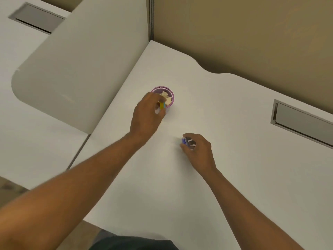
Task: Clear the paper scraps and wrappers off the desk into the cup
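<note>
Pink mesh cup point(170, 95) on the white bench point(225, 123), two hands, two wrappers.
Left hand point(146, 115) grips one yellow wrapper point(162, 105) at the cup's rim; right hand point(199, 149) pinches one blue wrapper point(184, 141) nearby; scraps inside are blurred.

the cup point(162, 96) stands on the desk point(225, 109) with paper scraps point(166, 98) in it; left hand point(146, 114) at its 7 o'clock, right hand point(198, 148) at 5 o'clock.

White desk point(234, 159); pink mesh cup point(170, 103) (paper scraps point(166, 98) inside) upright on it
</note>
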`<state>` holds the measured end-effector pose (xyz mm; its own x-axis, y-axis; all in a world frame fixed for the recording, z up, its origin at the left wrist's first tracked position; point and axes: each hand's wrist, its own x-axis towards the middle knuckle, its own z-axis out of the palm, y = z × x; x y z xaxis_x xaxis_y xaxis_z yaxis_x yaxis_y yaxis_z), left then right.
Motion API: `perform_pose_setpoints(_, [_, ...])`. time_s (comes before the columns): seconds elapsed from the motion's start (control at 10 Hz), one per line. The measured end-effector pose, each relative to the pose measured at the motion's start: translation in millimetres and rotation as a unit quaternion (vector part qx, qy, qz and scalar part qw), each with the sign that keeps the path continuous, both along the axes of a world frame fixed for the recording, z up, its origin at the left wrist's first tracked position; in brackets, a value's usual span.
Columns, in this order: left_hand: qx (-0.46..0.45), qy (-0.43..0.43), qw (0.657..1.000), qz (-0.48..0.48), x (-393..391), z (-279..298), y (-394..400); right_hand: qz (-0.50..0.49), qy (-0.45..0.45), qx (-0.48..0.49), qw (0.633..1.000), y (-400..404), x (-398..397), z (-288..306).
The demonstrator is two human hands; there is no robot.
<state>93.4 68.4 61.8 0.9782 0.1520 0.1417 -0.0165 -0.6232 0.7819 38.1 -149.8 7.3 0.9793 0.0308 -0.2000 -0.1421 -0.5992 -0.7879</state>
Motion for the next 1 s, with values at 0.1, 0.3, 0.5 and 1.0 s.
perform_pose_setpoints(0.1, [0.074,0.006,0.997,-0.009,37,-2,11,-0.005,-0.008,0.068,0.998,18,7,18])
perform_pose_setpoints(0.3, [0.204,0.064,0.976,-0.029,58,-25,27,-0.042,-0.072,0.159,0.984,54,49,62])
perform_pose_setpoints(0.5, [0.130,0.026,0.990,-0.056,48,-35,37,-0.026,-0.164,0.049,0.985,84,107,66])
perform_pose_setpoints(1.0, [0.097,-0.018,0.993,-0.068,20,-47,46,0.041,-0.153,-0.143,0.977,97,119,34])
